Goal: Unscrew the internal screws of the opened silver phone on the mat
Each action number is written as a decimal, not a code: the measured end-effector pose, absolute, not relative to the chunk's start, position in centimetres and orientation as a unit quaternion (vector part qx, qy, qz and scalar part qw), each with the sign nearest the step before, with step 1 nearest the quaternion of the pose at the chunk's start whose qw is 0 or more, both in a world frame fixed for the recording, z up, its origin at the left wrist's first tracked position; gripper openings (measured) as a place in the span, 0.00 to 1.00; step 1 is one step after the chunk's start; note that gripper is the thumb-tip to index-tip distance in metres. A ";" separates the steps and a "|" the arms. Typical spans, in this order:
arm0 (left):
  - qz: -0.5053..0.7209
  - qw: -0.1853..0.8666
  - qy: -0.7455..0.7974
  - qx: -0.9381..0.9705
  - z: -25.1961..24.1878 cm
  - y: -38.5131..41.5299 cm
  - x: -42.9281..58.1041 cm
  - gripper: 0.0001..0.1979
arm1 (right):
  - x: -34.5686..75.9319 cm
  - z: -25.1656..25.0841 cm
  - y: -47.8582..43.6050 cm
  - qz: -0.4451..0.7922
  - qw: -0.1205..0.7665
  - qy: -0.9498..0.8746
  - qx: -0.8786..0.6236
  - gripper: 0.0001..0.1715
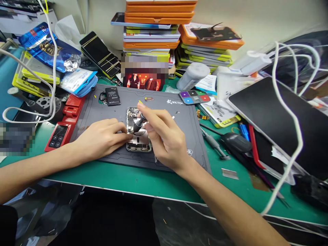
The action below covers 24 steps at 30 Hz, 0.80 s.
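Observation:
An opened phone [138, 140] lies on the dark grey work mat [102, 109], its inner parts showing. My right hand [166, 138] is closed round a dark screwdriver [139, 123], which stands tilted over the upper part of the phone. The screwdriver's tip is too small to make out. At the phone's left edge, my left hand [104, 138] rests with its fingers curled and the fingertips on the frame. A black battery [112, 96] lies on the mat above my left hand. Near the mat's top is a small copper-coloured part [149, 99].
A red device [60, 135] stands left of the mat. Stacked orange and yellow boxes [153, 36] rise behind it, with a lit screen [143, 81] before them. On the right lie a coloured magnetic case [194, 97], another screwdriver [214, 141], a black panel [276, 116] and white cables [289, 109].

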<state>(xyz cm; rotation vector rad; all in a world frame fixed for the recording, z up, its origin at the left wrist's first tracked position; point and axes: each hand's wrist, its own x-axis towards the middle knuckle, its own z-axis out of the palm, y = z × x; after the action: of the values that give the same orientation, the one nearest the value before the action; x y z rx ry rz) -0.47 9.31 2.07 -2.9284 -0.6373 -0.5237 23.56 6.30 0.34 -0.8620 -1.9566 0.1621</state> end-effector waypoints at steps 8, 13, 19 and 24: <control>-0.180 0.055 -0.195 -0.963 2.2 9.3 -0.4 0.14 | 23.5 0.2 6.2 0.041 0.467 -0.810 -0.352 0.37; -0.177 0.054 -0.197 -0.963 2.2 9.3 -0.4 0.13 | 23.5 0.2 6.2 0.028 0.466 -0.810 -0.355 0.37; -0.160 0.044 -0.202 -0.965 2.1 9.2 -0.5 0.14 | 23.5 0.2 6.3 0.018 0.470 -0.809 -0.351 0.38; -0.156 0.036 -0.209 -0.965 2.1 9.2 -0.5 0.13 | 23.5 0.1 6.3 -0.002 0.475 -0.810 -0.344 0.39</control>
<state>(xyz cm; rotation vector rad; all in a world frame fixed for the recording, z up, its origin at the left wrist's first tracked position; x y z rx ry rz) -0.49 9.21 2.10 -2.9637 -0.6412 -0.4798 23.48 6.27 0.08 -0.8402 -1.9799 -0.0042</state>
